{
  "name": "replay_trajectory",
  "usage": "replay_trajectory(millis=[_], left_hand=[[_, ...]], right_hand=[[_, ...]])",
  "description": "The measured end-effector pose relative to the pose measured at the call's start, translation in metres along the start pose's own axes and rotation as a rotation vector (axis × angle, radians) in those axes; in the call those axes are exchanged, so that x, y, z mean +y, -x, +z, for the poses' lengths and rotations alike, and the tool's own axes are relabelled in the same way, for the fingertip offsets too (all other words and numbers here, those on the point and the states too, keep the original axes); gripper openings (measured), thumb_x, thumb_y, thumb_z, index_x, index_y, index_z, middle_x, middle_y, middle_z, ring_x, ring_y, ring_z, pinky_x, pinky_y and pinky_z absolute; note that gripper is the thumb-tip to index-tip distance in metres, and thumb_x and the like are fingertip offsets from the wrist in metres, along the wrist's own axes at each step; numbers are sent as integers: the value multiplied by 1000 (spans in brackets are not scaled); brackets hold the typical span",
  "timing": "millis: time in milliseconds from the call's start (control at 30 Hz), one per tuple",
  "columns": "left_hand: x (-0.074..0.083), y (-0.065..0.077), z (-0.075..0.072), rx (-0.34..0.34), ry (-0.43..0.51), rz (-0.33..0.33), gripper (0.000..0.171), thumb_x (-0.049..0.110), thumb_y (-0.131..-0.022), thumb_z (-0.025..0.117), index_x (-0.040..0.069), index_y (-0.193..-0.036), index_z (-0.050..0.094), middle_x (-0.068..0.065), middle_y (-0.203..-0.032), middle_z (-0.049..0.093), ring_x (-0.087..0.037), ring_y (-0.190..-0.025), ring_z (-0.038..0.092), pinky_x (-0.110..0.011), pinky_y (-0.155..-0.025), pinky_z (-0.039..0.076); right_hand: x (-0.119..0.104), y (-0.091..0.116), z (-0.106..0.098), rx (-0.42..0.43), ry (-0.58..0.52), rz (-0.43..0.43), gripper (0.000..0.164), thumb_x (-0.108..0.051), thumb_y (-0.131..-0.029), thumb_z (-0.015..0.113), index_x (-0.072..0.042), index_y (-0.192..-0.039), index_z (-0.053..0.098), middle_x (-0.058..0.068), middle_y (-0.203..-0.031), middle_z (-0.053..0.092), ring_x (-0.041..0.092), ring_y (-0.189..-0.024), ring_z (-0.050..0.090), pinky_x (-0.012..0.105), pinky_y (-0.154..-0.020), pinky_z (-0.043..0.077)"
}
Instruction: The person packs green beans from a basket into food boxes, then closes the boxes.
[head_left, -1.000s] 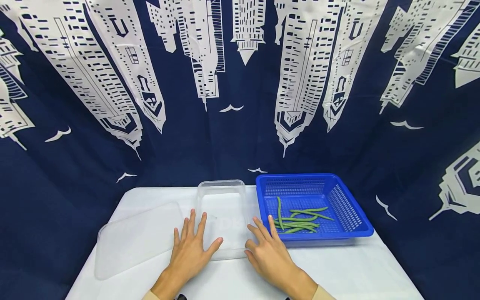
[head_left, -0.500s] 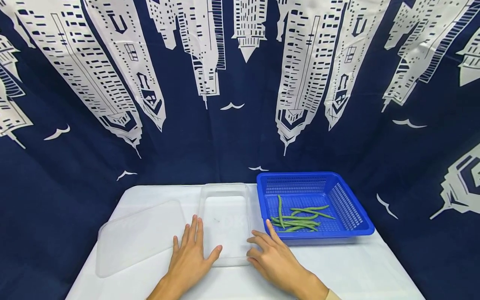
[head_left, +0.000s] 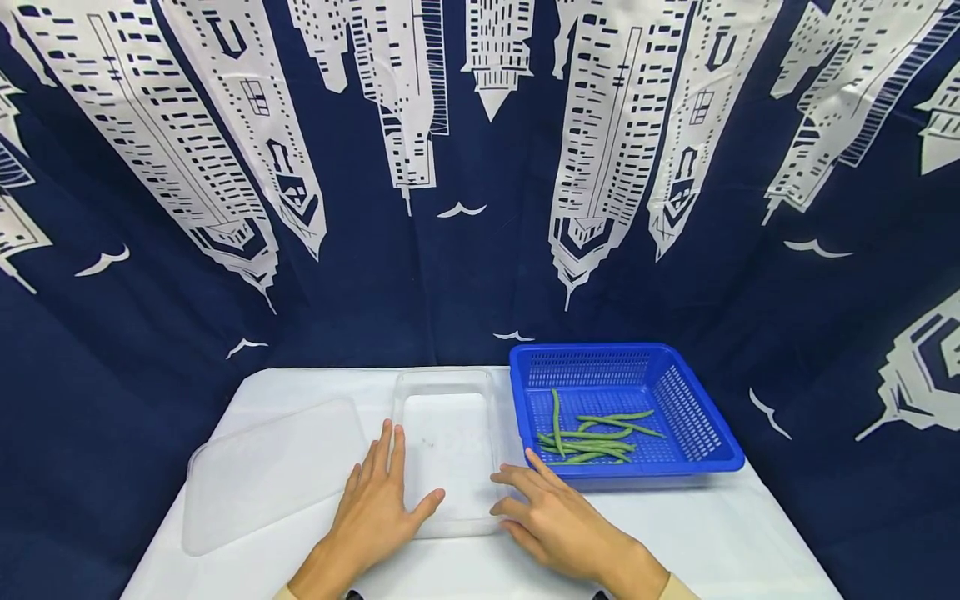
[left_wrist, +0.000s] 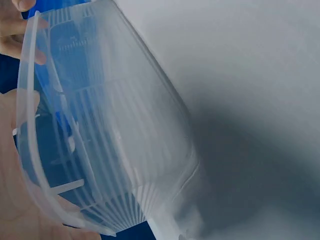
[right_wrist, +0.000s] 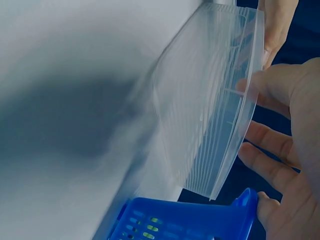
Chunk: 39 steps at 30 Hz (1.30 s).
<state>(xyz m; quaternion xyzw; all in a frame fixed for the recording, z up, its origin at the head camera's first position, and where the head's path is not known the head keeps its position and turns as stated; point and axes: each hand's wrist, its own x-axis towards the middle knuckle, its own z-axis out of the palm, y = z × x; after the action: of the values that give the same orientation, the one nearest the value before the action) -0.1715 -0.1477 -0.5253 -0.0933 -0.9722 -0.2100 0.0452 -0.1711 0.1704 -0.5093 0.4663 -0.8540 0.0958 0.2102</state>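
A clear plastic container [head_left: 459,528] stands uncovered on the white table between my hands. My left hand [head_left: 371,508] lies along its left rim with fingers straight and thumb spread over the near left corner. On the opposite side, my right hand [head_left: 562,521] touches the right rim with loosely bent fingers. The right wrist view has the right thumb and fingertips [right_wrist: 250,152] right at the rim. Left of the container lies its flat translucent lid [head_left: 270,475]. Ribbed side walls of the container show in the left wrist view.
A blue perforated basket [head_left: 637,469] stands just right of the container, close to my right fingers. Several green beans [head_left: 592,450] lie in its near left part. Behind the table hangs a navy cloth [head_left: 420,292] printed with white buildings.
The container has shifted slightly toward me, its near edge now lower in the head view. My right hand has moved slightly nearer with it. Lid and basket stay put.
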Motion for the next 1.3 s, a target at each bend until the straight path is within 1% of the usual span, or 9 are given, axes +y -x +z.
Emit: replay_trajectory(millis=[200, 400, 500, 567, 667, 833, 1000, 1133, 1300], left_hand=[[-3, -1, 9, 17, 37, -5, 116, 72, -108, 69, -4, -183, 24, -21, -197, 8, -55, -169, 45, -77, -129, 46], [-3, -3, 12, 9, 62, 9, 114, 69, -109, 70, -4, -183, 24, -19, -198, 5, -55, -158, 59, -75, -107, 61], [-3, -4, 11, 14, 68, 13, 113, 65, -109, 72, -5, -183, 23, -19, -198, 5, -55, -155, 62, -73, -101, 64], [-4, -5, 11, 16, 71, 11, 113, 63, -108, 74, -5, -183, 23, -20, -198, 5, -54, -154, 63, -71, -100, 64], [-5, -5, 11, 14, 73, 8, 114, 62, -108, 74, -6, -183, 22, -21, -198, 6, -54, -151, 65, -68, -97, 66], [-7, -5, 12, 12, 74, 9, 114, 62, -109, 74, -6, -183, 21, -21, -198, 6, -53, -148, 68, -64, -93, 67], [-7, -5, 10, 10, 71, 8, 115, 66, -109, 71, -6, -183, 21, -21, -198, 6, -50, -142, 73, -62, -91, 67], [-7, -5, 10, 8, 55, 1, 115, 67, -109, 70, -5, -183, 21, -20, -198, 7, -46, -135, 77, -59, -89, 66], [-7, -5, 7, 2, 37, -5, 115, 67, -108, 71, -6, -183, 22, -21, -198, 8, -42, -130, 79, -49, -79, 63]], right_hand=[[4, 2, 0, 3, -19, -27, 22, -22, -98, 93, -26, -117, 85, 4, -148, 74, 27, -143, 74, 36, -150, -8], [11, 5, -6, 18, -28, -13, 23, -22, -100, 90, -25, -122, 84, 5, -150, 73, 28, -142, 74, 34, -151, -2], [15, 4, -10, 8, -34, 21, 22, -25, -103, 89, -26, -125, 84, 3, -152, 72, 27, -144, 73, 44, -149, 24], [18, 2, -14, 0, -44, 48, 23, -25, -105, 88, -27, -127, 83, 2, -154, 72, 26, -145, 72, 53, -142, 40], [25, -1, -20, -2, -59, 77, 25, -25, -106, 88, -27, -130, 83, 1, -155, 71, 24, -144, 71, 64, -129, 54], [40, -4, -31, -1, -50, 112, 24, -26, -110, 83, -26, -134, 83, 3, -156, 72, 26, -142, 72, 61, -123, 60], [58, -3, -41, -23, -47, 160, 30, -24, -110, 83, -23, -139, 82, 8, -155, 73, 28, -139, 74, 58, -114, 64], [76, -3, -51, -64, -40, 195, 34, -22, -110, 83, -21, -144, 81, 9, -155, 73, 31, -138, 75, 60, -109, 66], [97, -5, -63, -136, -75, 256, 36, -22, -113, 79, -21, -150, 78, 13, -159, 71, 37, -139, 75, 64, -109, 66]])
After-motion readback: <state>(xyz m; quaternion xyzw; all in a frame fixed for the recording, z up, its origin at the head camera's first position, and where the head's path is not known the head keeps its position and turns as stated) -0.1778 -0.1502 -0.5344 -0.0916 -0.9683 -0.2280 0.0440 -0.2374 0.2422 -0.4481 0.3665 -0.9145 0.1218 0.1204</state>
